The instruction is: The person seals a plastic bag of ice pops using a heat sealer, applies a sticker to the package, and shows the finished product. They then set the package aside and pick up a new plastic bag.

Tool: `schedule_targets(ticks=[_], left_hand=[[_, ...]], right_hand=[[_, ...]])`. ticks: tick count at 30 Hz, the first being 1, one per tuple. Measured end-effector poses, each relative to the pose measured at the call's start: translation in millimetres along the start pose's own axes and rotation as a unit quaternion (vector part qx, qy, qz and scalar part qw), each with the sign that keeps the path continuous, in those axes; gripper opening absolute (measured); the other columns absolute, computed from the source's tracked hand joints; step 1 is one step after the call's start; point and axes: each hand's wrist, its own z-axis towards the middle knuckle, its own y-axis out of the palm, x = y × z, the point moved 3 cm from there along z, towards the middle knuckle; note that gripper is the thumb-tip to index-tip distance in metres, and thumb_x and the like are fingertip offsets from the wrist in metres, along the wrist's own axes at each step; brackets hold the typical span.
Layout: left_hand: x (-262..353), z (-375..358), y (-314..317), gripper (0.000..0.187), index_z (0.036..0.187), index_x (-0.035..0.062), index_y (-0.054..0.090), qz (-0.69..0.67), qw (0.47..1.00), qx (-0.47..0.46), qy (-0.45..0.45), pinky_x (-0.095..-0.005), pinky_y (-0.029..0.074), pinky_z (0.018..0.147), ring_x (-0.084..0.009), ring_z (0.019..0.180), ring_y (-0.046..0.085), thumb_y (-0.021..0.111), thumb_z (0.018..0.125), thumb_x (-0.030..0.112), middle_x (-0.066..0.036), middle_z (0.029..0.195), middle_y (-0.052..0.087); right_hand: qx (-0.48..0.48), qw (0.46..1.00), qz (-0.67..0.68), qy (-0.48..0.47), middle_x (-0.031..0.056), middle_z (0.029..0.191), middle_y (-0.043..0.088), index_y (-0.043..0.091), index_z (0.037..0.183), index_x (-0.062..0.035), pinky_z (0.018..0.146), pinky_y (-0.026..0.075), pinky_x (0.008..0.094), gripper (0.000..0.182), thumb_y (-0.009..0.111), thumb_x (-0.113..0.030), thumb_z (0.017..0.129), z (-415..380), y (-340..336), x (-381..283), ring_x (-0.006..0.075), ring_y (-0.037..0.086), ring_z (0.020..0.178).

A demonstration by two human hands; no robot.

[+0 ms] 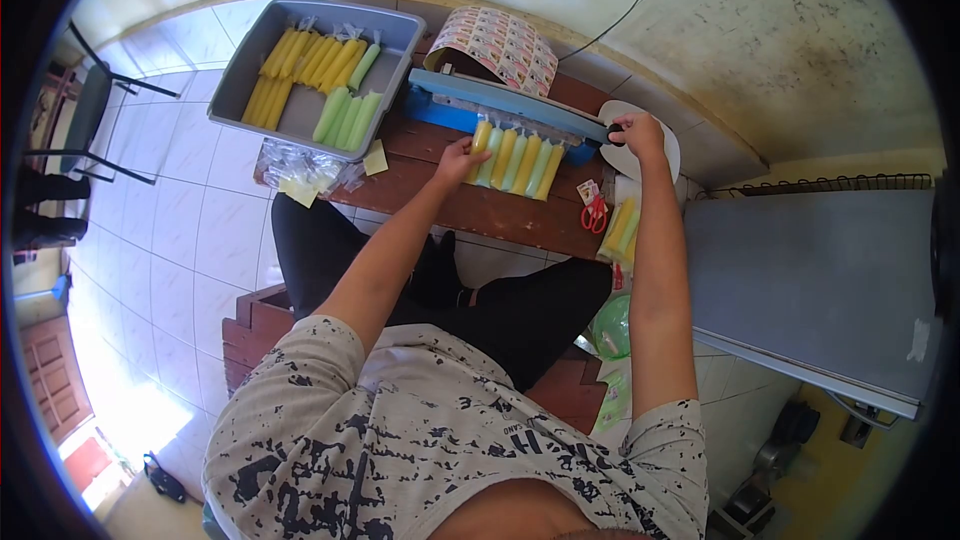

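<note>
A row of several yellow and pale green ice pops (517, 162) in clear plastic lies along the front of a blue bar sealer (510, 103). Their upper plastic ends run under the sealer's long arm. My left hand (458, 160) grips the yellow ice pop at the row's left end, fingers closed round its side. At the arm's right end, my right hand (642, 132) has its fingers closed on the black knob (615, 134). Red-handled scissors (594, 213) and another pack of yellow and green ice pops (622, 230) lie by my right forearm.
A grey tray (402, 65) with yellow and green ice pops stands on the left. Clear plastic bags (310, 165) lie in front of it. Behind the sealer curves a printed sheet (495, 45). A white round plate (668, 152) and a grey appliance (810, 280) are at right.
</note>
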Motion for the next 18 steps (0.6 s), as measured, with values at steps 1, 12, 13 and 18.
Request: schedule_targets(ticks=[1,12,13,18], left_hand=[[1.7,-0.4,1.0,0.038,0.116,-0.0044,0.055,0.000,1.000,-0.001,0.002,-0.0295,0.049,0.081,-0.0173,0.090,0.063,0.068,0.083,0.008,-0.011,0.103,0.066],[-3.0,1.1,-1.8,0.040,0.113,-0.0021,0.058,0.000,1.000,0.005,0.008,-0.0294,0.048,0.080,-0.0167,0.089,0.062,0.072,0.079,0.013,-0.009,0.101,0.065],[-0.4,-1.0,-0.5,0.040,0.113,-0.0021,0.058,-0.002,1.000,0.003,0.011,-0.0294,0.048,0.080,-0.0167,0.089,0.062,0.072,0.079,0.013,-0.009,0.101,0.065],[0.8,-1.0,-1.2,0.042,0.118,-0.0039,0.055,0.035,0.999,0.002,0.014,-0.0305,0.049,0.082,-0.0181,0.092,0.063,0.070,0.082,0.011,-0.012,0.105,0.065]], right_hand=[[0.002,1.000,0.000,-0.001,0.0097,0.090,0.071,0.073,0.099,-0.0144,0.076,0.052,0.0361,0.043,0.085,-0.019,0.058,0.6,-0.1,0.5,0.0245,0.068,0.085],[0.049,0.998,0.035,-0.024,0.0101,0.087,0.070,0.072,0.102,-0.0130,0.072,0.051,0.0335,0.043,0.083,-0.015,0.060,-13.3,-3.1,-5.6,0.0240,0.067,0.080],[0.052,0.998,0.032,-0.024,0.0101,0.087,0.070,0.072,0.102,-0.0131,0.072,0.051,0.0335,0.043,0.083,-0.015,0.060,-16.5,-2.9,-7.0,0.0240,0.067,0.080],[0.128,0.984,0.111,-0.058,0.0185,0.107,0.066,0.068,0.108,-0.0106,0.088,0.049,0.0368,0.041,0.077,-0.012,0.067,-31.3,6.6,-12.6,0.0313,0.064,0.101]])
